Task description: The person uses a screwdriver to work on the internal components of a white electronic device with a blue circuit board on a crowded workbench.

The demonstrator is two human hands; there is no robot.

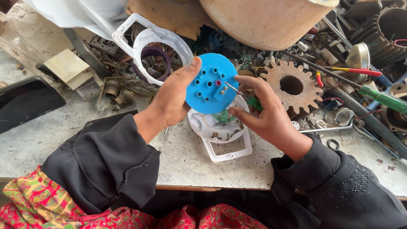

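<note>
My left hand (171, 98) holds a round blue plastic disc (208, 87) upright by its edge; the disc has several small holes and a red spot. My right hand (264, 111) grips a small green-handled screwdriver (253, 102), its thin metal tip touching the disc near the red spot. Just below the disc, a white plastic housing (223, 136) with a square frame lies on the bench, small parts and a green board inside it.
A rusty gear (291, 85) lies right of my hand. A white ring frame (155, 42), a big beige drum (268, 13), a larger green-handled screwdriver (384, 99), motor parts (396, 25) and a dark tablet (15, 106) crowd the grey bench (187, 162).
</note>
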